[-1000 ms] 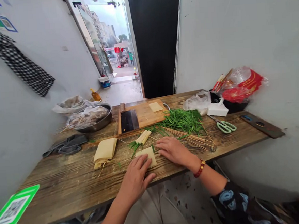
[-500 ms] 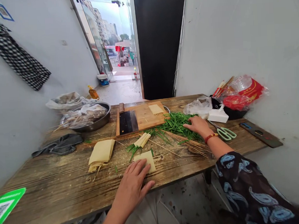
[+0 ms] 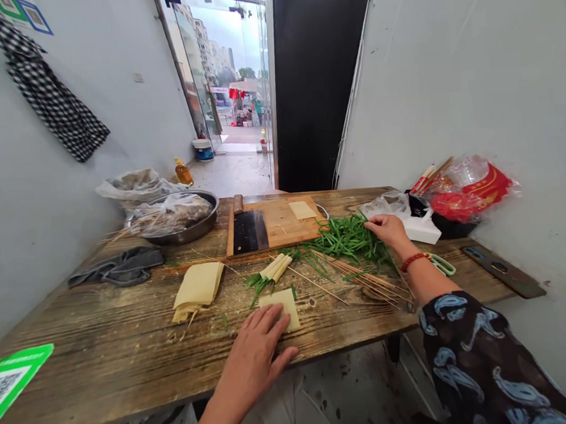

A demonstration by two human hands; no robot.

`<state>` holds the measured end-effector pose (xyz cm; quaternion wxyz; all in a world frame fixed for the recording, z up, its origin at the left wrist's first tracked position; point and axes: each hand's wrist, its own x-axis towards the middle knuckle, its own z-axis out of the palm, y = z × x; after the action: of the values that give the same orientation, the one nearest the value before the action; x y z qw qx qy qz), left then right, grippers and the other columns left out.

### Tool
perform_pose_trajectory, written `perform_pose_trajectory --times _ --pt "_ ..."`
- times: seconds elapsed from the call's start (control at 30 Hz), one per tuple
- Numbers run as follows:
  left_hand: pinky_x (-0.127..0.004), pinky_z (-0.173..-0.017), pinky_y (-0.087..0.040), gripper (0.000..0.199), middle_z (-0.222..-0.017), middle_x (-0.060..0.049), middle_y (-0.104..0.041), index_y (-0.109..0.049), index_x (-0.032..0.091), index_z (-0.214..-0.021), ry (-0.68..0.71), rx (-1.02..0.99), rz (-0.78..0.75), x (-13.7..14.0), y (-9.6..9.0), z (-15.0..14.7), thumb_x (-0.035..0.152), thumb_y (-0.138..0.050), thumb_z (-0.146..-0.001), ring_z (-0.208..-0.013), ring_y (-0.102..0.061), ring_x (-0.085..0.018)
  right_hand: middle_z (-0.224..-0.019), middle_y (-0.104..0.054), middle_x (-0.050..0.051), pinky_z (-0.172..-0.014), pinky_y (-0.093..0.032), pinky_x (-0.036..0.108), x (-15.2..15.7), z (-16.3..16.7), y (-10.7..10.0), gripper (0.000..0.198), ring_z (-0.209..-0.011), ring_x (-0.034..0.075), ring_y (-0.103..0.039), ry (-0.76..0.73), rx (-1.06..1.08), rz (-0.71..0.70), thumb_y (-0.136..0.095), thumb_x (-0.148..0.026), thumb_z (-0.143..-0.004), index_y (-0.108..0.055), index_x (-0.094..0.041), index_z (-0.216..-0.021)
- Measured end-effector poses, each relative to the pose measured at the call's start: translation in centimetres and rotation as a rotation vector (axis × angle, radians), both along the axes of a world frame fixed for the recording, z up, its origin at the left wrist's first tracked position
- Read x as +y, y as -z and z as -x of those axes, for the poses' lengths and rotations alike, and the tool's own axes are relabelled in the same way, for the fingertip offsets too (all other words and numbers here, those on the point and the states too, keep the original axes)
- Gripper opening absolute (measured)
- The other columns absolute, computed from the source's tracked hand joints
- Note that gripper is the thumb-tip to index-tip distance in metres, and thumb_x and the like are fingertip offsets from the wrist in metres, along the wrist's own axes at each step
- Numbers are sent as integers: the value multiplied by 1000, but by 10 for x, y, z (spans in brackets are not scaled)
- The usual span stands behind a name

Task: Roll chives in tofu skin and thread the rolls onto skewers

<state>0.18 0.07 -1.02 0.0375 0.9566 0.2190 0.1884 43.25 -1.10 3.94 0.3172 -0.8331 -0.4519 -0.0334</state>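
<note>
My left hand (image 3: 259, 343) lies flat with fingers stretched, its fingertips on a square tofu sheet (image 3: 288, 305) near the table's front edge. A bit of green pokes out from under the sheet's far corner. At the right, my right hand (image 3: 388, 233) pinches some green chives at the edge of the chive pile (image 3: 345, 238). Just beyond the sheet lie a few tofu rolls (image 3: 276, 268) with chive ends sticking out. A stack of tofu sheets (image 3: 198, 290) sits to the left. Several thin bamboo skewers (image 3: 365, 280) lie in front of the pile.
Behind is a cutting board (image 3: 284, 228) with a cleaver (image 3: 250, 230) and one sheet. A metal basin (image 3: 187, 231) and grey cloth (image 3: 122, 267) are at left. Green-handled scissors (image 3: 442, 264), a white box (image 3: 422, 228) and a phone (image 3: 503, 271) are at right.
My right hand has moved slightly from over the chive pile to its right side, and its fingers have closed on some chives. The left hand stays on the sheet. The view has shifted a little.
</note>
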Motion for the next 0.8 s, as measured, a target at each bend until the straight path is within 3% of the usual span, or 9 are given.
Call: perform_pose_trajectory --times 0.13,0.3,0.47,0.6,0.8 --pt "-51 -100 -45 45 -131 -10 -55 -56 23 -123 2 -19 -2 0 1 0 40 -62 -82 -121 -50 -30 -73 -72 4 -59 -44 27 6 -6 -3 36 -64 18 -61 11 84 -183 -57 -45 -74 -74 -15 -85" --pt "-51 -100 -44 44 -132 -9 -54 -56 24 -123 -5 -26 14 -1 0 1 40 -62 -82 -122 -49 -29 -71 -71 4 -64 -44 29 13 -13 -8 31 -65 18 -60 5 153 -324 -64 -44 -67 -73 -16 -77" --pt "-51 -99 -45 44 -132 -10 -54 -56 24 -123 -10 -22 -4 -2 0 2 39 -62 -82 -122 -49 -30 -73 -68 4 -64 -44 28 22 -20 -17 39 -68 17 -59 -57 204 -439 -55 -49 -74 -69 -14 -83" --pt "-51 -98 -46 44 -132 -10 -54 -56 23 -123 -9 -28 -28 -1 3 2 39 -62 -82 -121 -49 -30 -70 -67 4 -64 -48 28 27 -21 -19 36 -68 17 -61 -157 229 -429 -52 -49 -77 -64 -15 -82" --pt "-51 -100 -44 44 -131 -10 -55 -55 23 -122 -7 -20 21 -2 0 1 38 -63 -82 -121 -49 -30 -59 -60 0 -53 -47 29 29 -16 -17 31 -49 14 -55 -178 176 -317 -41 -44 -83 -56 -18 -85"
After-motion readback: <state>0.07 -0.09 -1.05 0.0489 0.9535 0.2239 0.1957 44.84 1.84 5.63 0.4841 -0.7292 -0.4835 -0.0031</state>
